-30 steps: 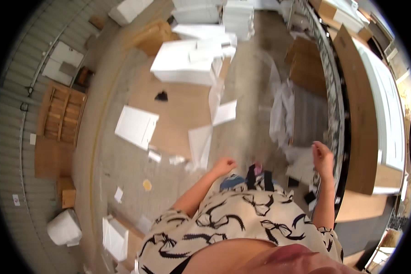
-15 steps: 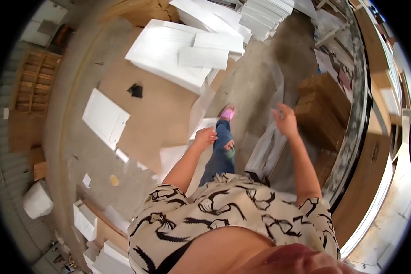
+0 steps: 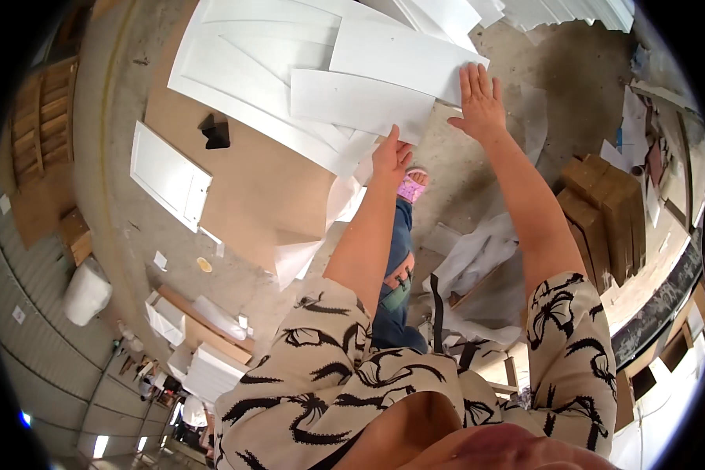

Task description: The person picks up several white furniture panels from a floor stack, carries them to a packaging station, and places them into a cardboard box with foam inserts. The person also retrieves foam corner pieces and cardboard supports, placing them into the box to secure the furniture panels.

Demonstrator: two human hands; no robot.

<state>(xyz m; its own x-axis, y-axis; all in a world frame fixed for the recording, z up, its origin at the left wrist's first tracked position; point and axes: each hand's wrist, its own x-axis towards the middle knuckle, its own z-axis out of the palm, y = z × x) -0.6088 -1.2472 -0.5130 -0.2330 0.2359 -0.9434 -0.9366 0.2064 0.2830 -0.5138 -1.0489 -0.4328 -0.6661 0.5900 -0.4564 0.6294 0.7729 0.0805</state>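
Observation:
My right hand (image 3: 482,106) is open, fingers stretched out over the right end of a white rectangular panel (image 3: 399,59). A smaller white panel (image 3: 360,102) lies in front of that one, overlapping it. At its near edge is my left hand (image 3: 392,159), thumb raised against the panel and fingers loosely bent; no grip on it shows. Both panels rest on a stack of larger white panels with recessed faces (image 3: 258,39). Whether the right palm presses on the panel or hovers just above cannot be made out.
Brown cardboard (image 3: 251,204) covers the floor at left, with a white panel (image 3: 170,176) and a black piece (image 3: 215,133) on it. Crumpled plastic wrap (image 3: 478,258) lies right of my leg. Brown boxes (image 3: 603,211) stand at right, more white panels (image 3: 572,12) at the far right.
Both hands have reached forward from beside my body to the white panels. The right hand has straightened its fingers over the panel's end. My view has shifted closer to the stack.

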